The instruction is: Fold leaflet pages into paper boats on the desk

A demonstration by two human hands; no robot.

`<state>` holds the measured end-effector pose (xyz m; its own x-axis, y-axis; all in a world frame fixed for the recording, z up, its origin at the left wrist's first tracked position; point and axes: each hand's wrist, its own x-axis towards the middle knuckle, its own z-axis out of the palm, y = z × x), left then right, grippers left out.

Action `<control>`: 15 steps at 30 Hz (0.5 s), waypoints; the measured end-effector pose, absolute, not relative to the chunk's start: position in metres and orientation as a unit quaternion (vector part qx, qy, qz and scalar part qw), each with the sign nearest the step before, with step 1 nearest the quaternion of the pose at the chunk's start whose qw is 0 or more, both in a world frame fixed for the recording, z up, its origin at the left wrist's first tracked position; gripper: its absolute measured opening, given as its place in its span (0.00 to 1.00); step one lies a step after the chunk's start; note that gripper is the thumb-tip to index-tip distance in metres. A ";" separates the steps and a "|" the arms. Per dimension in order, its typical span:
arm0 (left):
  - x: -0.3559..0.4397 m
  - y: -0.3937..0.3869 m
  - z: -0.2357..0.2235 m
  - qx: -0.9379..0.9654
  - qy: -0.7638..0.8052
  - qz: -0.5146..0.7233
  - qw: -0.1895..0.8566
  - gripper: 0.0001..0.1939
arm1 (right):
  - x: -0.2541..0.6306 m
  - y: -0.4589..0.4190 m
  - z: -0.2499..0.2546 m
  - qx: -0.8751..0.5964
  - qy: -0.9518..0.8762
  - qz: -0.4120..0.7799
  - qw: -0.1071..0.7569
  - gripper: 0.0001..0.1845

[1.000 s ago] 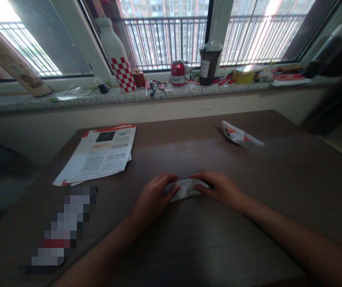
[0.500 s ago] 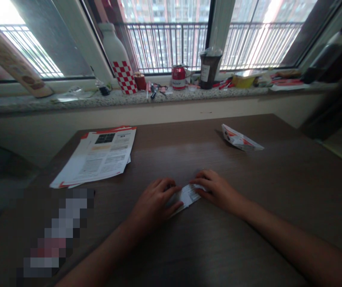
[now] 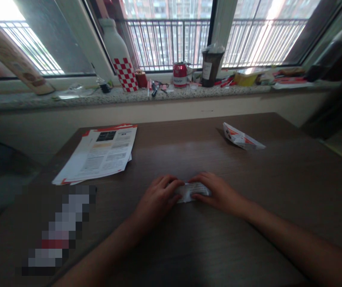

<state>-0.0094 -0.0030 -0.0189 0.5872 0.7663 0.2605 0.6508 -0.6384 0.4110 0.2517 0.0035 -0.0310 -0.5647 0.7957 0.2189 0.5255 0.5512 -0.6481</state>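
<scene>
A small folded piece of printed paper [image 3: 188, 193] lies on the table between my two hands, its outer ends partly hidden by my fingers. My left hand [image 3: 160, 195] grips its left end, with the thumb along the near edge and the fingers at the far edge. At the right end, my right hand [image 3: 211, 190] pinches the paper the same way, thumb near and fingers beyond. Farther off to the right stands a folded paper piece [image 3: 241, 137] with orange and white print, touched by neither hand.
A stack of printed sheets [image 3: 101, 155] lies at the back left of the brown table [image 3: 171, 155]. A blurred-out object [image 3: 60, 231] is at the near left. Along the windowsill [image 3: 99, 97] stand a checkered bottle [image 3: 124, 73], a red can [image 3: 179, 75] and a dark cup [image 3: 211, 69].
The folded paper has turned from a slant to nearly level. My right thumb and fingers have closed in around its right end, and my left hand has shifted slightly along with it.
</scene>
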 end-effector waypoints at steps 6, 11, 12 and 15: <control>-0.010 -0.002 -0.018 0.889 0.386 0.231 0.089 0.17 | 0.249 -0.003 -0.015 -0.364 -0.809 0.374 0.271 0.19; -0.010 -0.004 -0.012 0.906 0.342 0.245 0.052 0.13 | 0.249 -0.005 -0.007 -0.379 -0.762 0.449 0.273 0.14; -0.010 -0.005 -0.011 0.908 0.332 0.252 0.047 0.13 | 0.248 -0.005 -0.007 -0.382 -0.744 0.476 0.273 0.14; -0.010 -0.008 -0.007 0.911 0.304 0.279 0.033 0.11 | 0.245 -0.007 -0.009 -0.378 -0.698 0.547 0.266 0.15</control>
